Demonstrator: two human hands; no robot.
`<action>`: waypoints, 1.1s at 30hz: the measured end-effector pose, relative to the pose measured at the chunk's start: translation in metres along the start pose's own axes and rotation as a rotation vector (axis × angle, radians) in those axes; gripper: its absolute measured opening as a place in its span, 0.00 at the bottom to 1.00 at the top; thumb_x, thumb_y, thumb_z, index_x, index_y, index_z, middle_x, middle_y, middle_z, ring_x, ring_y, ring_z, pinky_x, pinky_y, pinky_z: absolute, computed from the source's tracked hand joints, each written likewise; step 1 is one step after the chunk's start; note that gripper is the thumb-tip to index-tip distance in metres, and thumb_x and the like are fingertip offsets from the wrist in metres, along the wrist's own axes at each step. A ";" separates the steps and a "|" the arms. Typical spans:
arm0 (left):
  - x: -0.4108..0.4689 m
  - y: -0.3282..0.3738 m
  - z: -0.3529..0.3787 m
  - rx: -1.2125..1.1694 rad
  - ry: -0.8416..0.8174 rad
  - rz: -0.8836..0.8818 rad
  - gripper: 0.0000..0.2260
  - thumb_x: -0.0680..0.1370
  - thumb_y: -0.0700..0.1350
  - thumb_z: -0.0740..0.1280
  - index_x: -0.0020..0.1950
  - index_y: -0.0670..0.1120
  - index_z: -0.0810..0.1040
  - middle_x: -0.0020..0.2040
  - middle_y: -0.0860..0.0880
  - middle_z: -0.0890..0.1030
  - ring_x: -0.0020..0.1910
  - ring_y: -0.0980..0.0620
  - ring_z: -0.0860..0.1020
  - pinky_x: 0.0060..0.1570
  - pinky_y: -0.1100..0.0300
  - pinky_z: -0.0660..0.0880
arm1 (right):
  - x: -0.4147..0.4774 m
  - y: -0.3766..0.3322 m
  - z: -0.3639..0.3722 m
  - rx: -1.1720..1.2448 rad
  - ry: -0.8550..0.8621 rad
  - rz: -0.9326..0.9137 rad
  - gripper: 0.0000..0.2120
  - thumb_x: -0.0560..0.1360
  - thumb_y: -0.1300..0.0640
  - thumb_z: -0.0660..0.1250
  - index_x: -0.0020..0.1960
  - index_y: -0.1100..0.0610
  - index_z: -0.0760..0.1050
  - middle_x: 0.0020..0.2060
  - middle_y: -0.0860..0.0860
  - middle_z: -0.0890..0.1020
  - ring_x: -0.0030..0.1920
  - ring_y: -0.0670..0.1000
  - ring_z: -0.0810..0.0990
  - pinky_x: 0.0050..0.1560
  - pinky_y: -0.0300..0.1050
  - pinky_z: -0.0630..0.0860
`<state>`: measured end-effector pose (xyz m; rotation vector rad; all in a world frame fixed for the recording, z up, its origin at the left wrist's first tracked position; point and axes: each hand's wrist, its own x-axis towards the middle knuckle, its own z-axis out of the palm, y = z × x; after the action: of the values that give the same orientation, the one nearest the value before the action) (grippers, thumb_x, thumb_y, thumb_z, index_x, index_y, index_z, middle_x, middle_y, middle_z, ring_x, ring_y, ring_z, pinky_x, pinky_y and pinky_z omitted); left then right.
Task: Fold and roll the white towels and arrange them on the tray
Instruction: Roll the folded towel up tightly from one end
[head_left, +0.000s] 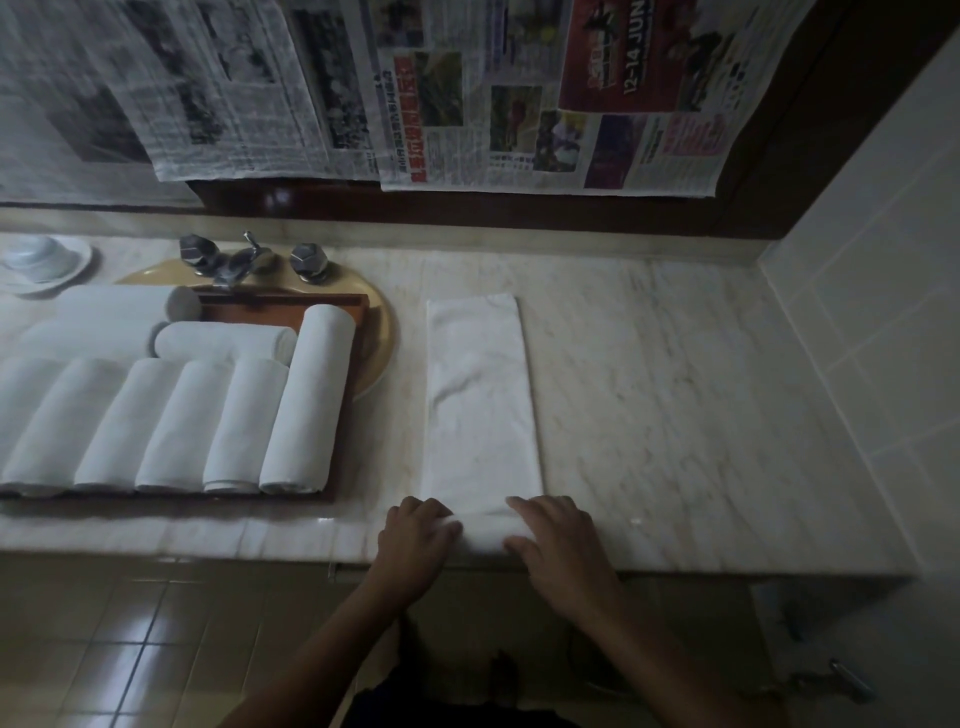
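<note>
Head view: tray (244, 310) of rolled towels (234, 426)

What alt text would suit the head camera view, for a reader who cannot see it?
The left hand and right hand hold the rolled near end of a long folded white towel on a marble counter. To its left, rolled towels lie on a wooden tray over the sink.

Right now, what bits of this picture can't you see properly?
In the head view:
Rolled towels: the leftmost ones are cut off by the picture's edge, so no full count.
Folded towel: its near end is covered by the left hand and right hand; how far it is rolled is unclear.
Tray: mostly hidden under the towels.
Newspaper: print too blurred to read.
</note>
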<state>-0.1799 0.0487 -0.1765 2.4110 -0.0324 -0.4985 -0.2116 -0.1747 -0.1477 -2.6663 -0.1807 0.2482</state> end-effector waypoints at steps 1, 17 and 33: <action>0.001 0.003 -0.002 -0.057 0.000 -0.030 0.20 0.73 0.63 0.58 0.51 0.53 0.81 0.52 0.55 0.76 0.56 0.49 0.75 0.54 0.48 0.76 | -0.005 -0.003 0.006 -0.030 0.083 -0.049 0.21 0.81 0.50 0.68 0.73 0.50 0.73 0.67 0.48 0.77 0.66 0.52 0.74 0.67 0.50 0.72; 0.009 0.000 0.021 0.633 0.112 0.426 0.40 0.65 0.45 0.78 0.76 0.41 0.71 0.74 0.41 0.74 0.73 0.40 0.73 0.69 0.40 0.72 | 0.035 0.005 0.033 -0.334 -0.034 -0.234 0.33 0.76 0.51 0.62 0.80 0.55 0.62 0.72 0.56 0.75 0.70 0.59 0.75 0.71 0.63 0.70; -0.020 -0.023 -0.011 0.342 -0.070 0.526 0.20 0.79 0.55 0.66 0.70 0.54 0.68 0.67 0.53 0.71 0.60 0.54 0.72 0.61 0.56 0.71 | 0.011 0.015 -0.003 0.189 -0.268 -0.026 0.24 0.73 0.40 0.73 0.66 0.46 0.76 0.60 0.41 0.76 0.60 0.43 0.73 0.62 0.42 0.72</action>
<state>-0.1970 0.0768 -0.1759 2.5685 -0.8184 -0.3476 -0.1988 -0.1876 -0.1536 -2.4343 -0.2614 0.5852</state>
